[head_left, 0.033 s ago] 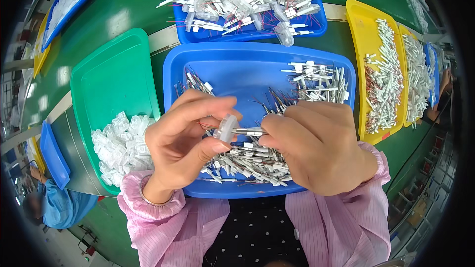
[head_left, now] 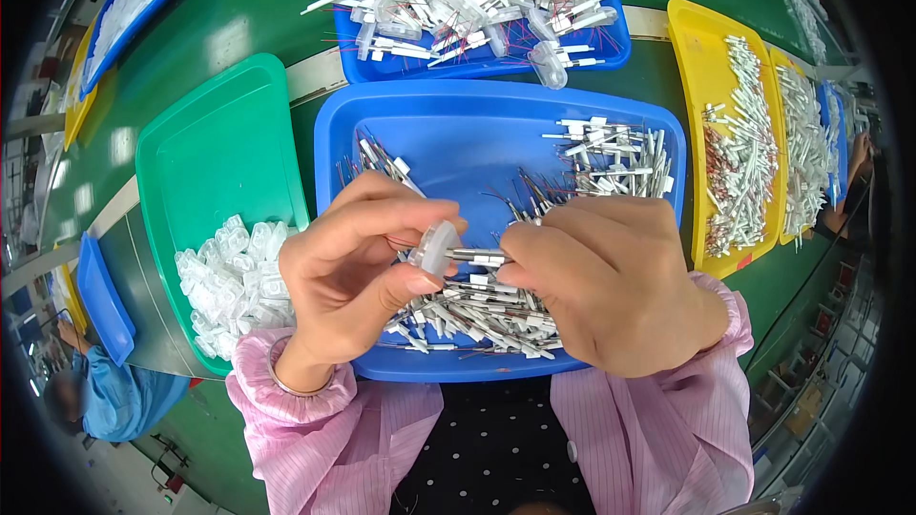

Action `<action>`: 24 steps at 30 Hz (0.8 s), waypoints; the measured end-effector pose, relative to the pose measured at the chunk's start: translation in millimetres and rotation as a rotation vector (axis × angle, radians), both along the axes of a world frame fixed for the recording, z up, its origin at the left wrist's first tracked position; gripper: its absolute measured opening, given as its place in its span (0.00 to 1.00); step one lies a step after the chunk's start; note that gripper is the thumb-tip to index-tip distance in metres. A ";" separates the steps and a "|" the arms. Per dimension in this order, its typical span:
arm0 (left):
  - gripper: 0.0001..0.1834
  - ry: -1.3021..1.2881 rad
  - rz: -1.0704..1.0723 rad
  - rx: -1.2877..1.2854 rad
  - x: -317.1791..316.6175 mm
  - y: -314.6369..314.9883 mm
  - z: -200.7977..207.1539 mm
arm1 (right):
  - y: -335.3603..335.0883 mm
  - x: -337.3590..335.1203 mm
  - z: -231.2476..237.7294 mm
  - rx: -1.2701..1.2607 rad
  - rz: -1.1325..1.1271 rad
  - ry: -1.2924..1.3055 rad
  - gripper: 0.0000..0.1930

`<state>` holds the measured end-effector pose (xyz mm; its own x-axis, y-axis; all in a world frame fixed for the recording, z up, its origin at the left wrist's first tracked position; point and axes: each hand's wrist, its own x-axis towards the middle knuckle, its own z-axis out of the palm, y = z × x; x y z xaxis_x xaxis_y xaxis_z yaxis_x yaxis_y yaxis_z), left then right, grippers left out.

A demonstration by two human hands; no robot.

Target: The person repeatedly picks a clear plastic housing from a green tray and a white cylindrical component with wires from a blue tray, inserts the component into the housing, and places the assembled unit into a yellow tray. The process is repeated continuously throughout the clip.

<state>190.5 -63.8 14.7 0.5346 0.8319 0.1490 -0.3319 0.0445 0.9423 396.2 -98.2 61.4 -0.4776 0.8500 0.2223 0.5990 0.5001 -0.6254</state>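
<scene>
Over the near blue tray (head_left: 429,114), my left hand (head_left: 348,262) pinches a clear plastic cap (head_left: 436,249) between thumb and fingers. My right hand (head_left: 611,277) is closed on a thin metal-and-white rod (head_left: 482,255), which lies level with its left end meeting the cap. How deep the rod sits inside the cap cannot be made out. Below both hands lie many similar white-and-metal rods with thin wires (head_left: 487,315). Another bunch of them (head_left: 620,157) rests at the tray's right side.
At left, a green tray (head_left: 215,124) holds a heap of clear caps (head_left: 239,277). A farther blue tray (head_left: 611,52) is piled with capped rods and red wires. Right of me, a yellow tray (head_left: 701,67) carries more rods. A person in blue (head_left: 124,396) sits at far left.
</scene>
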 end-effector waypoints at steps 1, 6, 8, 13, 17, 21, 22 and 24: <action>0.18 -0.016 -0.012 -0.026 -0.3 -0.2 -0.9 | 2.2 0.9 -1.2 -0.003 0.025 0.035 0.10; 0.15 -0.088 -0.026 -0.117 1.6 -1.6 -7.5 | 4.9 -4.1 -4.9 -0.007 0.022 0.118 0.09; 0.15 -0.008 0.022 0.054 0.3 -0.1 -10.7 | 3.0 -8.2 -3.8 -0.014 -0.017 0.087 0.10; 0.16 0.159 0.132 0.253 4.5 -2.8 -8.4 | -6.1 -16.9 -17.2 0.116 -0.113 0.105 0.09; 0.15 0.077 0.045 0.104 3.5 -5.7 -8.5 | -10.5 -10.8 -10.2 0.101 -0.091 0.098 0.07; 0.16 0.162 -0.012 0.131 9.5 -3.4 -3.1 | -20.7 4.0 -8.2 0.012 -0.058 0.074 0.08; 0.16 0.183 -0.006 0.123 9.4 -3.1 -1.0 | -13.0 14.6 -7.4 -0.009 -0.029 0.093 0.08; 0.16 0.200 0.054 0.084 5.9 -3.6 -1.5 | 8.0 40.1 -14.3 0.070 -0.104 0.034 0.08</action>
<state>196.4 -67.5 13.2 0.5151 0.8495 0.1142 -0.1379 -0.0494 0.9892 436.3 -90.2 47.1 -0.3788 0.8763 0.2978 0.6291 0.4798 -0.6116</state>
